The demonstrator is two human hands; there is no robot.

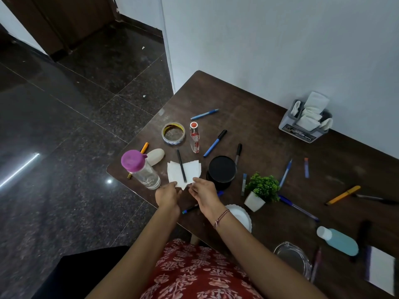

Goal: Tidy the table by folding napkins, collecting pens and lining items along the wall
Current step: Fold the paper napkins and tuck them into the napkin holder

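Item one: my left hand [168, 193], arm stretched forward from the near edge, wrist straight, fingertips pinching the near-left edge of the white napkin [183, 173]. Item two: my right hand [204, 192], a thread bracelet at the wrist, arm angled in from the right, thumb and forefinger closed on the napkin's near-right edge. Both hands meet almost knuckle to knuckle at the napkin's near corner.

The napkin lies unfolded and slightly rumpled near the left end of the brown table [269, 147], with a dark pen [181, 165] lying across its middle, pointing far to near.

Left of the napkin: a clear bottle with a purple cap [138, 169], a pale oval object [156, 156] just beyond it, and an orange-tipped pen [144, 147] partly hidden behind the cap.

Far of the napkin: a tape roll [173, 133], a clear tube with a red top [194, 137], a blue pen [204, 114] and a blue pen with a black cap [215, 143].

Right of the napkin: a black round lid [222, 169], a black-capped pen [238, 153] behind it, and a small potted plant [260, 190] in a white pot. More pens are scattered further right, among them an orange pen [342, 195].

Against the far wall: a grey holder [306, 124] stuffed with white napkins.

Near right: a white dish [241, 214], a glass lid [292, 257], a blue bottle [336, 240] lying on its side.
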